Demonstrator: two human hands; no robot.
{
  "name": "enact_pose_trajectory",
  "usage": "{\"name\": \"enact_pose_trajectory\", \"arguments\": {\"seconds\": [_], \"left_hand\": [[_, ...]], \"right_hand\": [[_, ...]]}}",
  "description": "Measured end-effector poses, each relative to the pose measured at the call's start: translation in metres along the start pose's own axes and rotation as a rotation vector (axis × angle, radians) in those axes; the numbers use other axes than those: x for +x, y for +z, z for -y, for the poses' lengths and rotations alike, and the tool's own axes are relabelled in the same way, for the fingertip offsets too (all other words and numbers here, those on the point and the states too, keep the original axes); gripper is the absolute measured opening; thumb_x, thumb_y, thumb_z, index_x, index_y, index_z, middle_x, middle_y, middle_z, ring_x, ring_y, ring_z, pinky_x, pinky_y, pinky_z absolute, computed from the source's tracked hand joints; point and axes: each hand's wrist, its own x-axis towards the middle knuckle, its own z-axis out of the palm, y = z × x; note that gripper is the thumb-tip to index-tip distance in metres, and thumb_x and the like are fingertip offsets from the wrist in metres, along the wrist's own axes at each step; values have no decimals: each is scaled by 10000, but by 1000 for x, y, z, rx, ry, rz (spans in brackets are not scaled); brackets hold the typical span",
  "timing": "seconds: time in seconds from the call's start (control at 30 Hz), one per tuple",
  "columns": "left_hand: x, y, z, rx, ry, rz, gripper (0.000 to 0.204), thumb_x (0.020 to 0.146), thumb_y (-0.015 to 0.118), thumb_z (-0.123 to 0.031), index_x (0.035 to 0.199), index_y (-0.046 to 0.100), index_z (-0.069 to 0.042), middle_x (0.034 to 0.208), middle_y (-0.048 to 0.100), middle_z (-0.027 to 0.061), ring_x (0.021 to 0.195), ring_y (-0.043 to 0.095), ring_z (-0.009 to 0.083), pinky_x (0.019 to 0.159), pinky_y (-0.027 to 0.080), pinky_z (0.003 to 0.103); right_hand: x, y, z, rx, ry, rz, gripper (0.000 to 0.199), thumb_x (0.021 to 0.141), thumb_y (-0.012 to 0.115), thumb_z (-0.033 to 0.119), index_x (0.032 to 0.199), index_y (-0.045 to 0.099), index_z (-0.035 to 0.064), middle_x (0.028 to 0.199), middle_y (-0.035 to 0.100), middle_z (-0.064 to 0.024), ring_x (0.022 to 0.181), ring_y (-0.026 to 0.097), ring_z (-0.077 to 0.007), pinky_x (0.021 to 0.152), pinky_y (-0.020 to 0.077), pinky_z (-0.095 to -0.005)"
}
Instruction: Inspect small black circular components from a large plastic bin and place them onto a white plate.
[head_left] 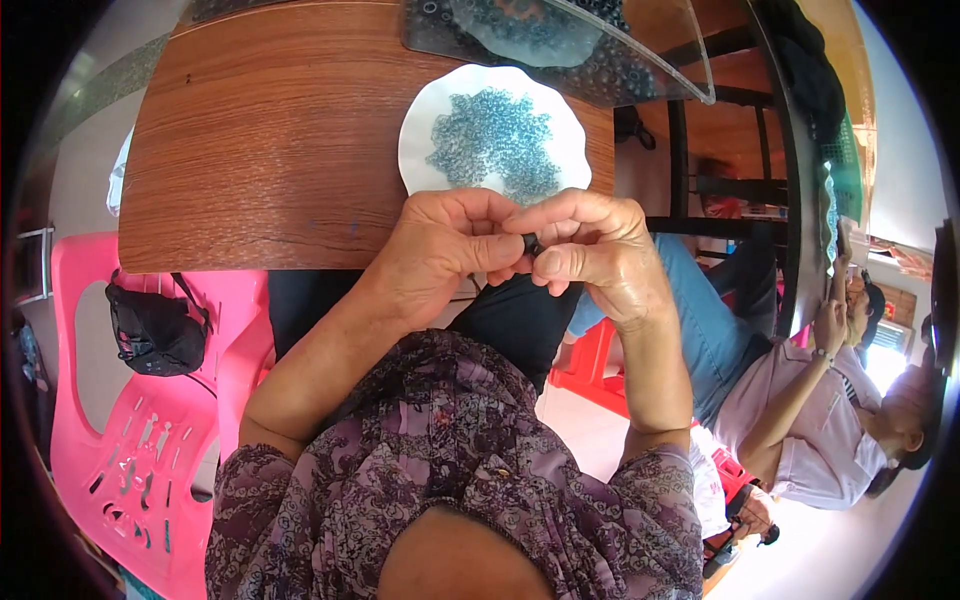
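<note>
Just past the table's near edge, my left hand (445,245) and my right hand (605,255) meet fingertip to fingertip. Both pinch a small black ring-like part (531,243) between thumbs and fingers; its full shape is partly hidden. Right beyond my hands, a white plate (412,150) with a wavy rim rests on the table. Heaped on it are many small, clear bluish rings (495,140). Behind the plate stands a transparent plastic tray (690,75) with many small black rings (625,80) in it.
The brown wooden table (260,140) stretches away to the left. A pink plastic chair (130,450) with a black bag (160,325) stands at left. To the right sits a co-worker in a light shirt (800,430), by another table; a red stool (590,370) is lower.
</note>
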Motion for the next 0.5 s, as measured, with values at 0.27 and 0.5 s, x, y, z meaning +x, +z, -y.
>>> {"name": "enact_pose_trajectory", "arguments": {"seconds": [0.27,0.5], "left_hand": [[-5,9,0,-14,2,-16,153,791,629,4,928,599,67,764,633,92,632,584,111,549,452,190],[-12,7,2,55,10,-9,244,760,691,-78,912,595,87,781,631,123,631,599,144,534,470,230]], "right_hand": [[-6,7,-1,-65,-72,-28,229,664,661,-87,891,638,-64,653,623,-103,534,576,-107,469,441,-194],[-10,17,-7,-118,-63,-118,172,650,620,-132,800,645,-52,661,628,-108,539,578,-121,471,442,-207]]}}
